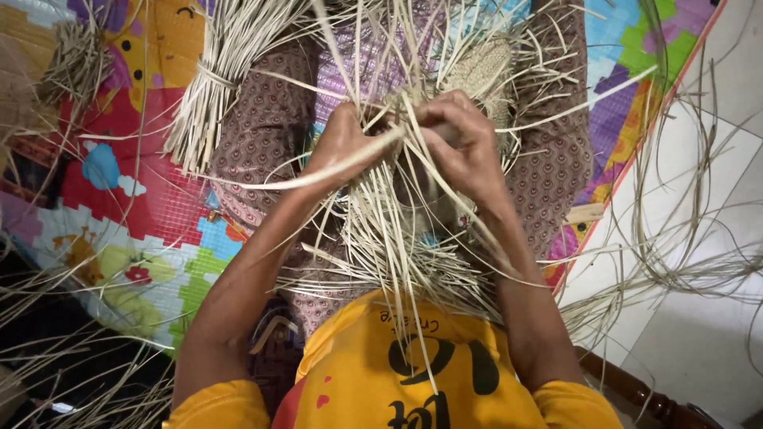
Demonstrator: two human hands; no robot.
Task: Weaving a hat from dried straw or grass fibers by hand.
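Straw strands [397, 230] crowding both hands [405, 143]

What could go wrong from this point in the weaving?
Long loose strips fan out from under both hands; they could tangle or kink, and the ends near the shirt may snag. The left hand pulls one strip taut sideways, so it might snap or slip free. The right hand hides the woven part, so a missed crossing could go unseen.

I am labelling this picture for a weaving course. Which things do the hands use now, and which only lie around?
In use:
- left hand
- right hand
- loose straw strips being woven

Lying about:
- tied straw bundle
- colourful play mat
- stray strips on the white floor
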